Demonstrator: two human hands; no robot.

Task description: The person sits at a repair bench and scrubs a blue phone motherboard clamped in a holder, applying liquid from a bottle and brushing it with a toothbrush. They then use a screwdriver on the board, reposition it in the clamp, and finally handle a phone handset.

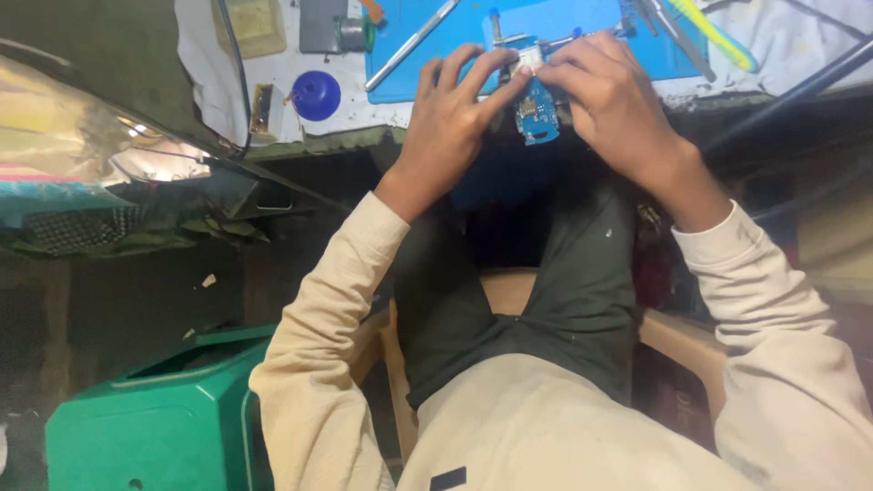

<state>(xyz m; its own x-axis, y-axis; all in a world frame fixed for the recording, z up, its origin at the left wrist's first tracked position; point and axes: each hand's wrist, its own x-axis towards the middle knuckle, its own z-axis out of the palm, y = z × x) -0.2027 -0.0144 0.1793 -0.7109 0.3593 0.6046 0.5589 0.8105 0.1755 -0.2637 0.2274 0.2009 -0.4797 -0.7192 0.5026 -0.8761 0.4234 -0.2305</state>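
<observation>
My left hand [452,118] and my right hand [611,102] meet at the near edge of the workbench, both gripping a small blue circuit board [537,114]. A small pale part [528,60] sits at the board's top end, pinched between my left fingertips and my right thumb. The board hangs just past the edge of a blue work mat [473,36]. Both arms wear cream sleeves.
On the blue mat lie a metal tool [411,44], tweezers [662,23] and a yellow-green tool [718,35]. A blue round cap [316,95], a grey box [320,25] and a yellowish container [250,25] rest on the white bench. A green plastic bin [159,418] stands at lower left.
</observation>
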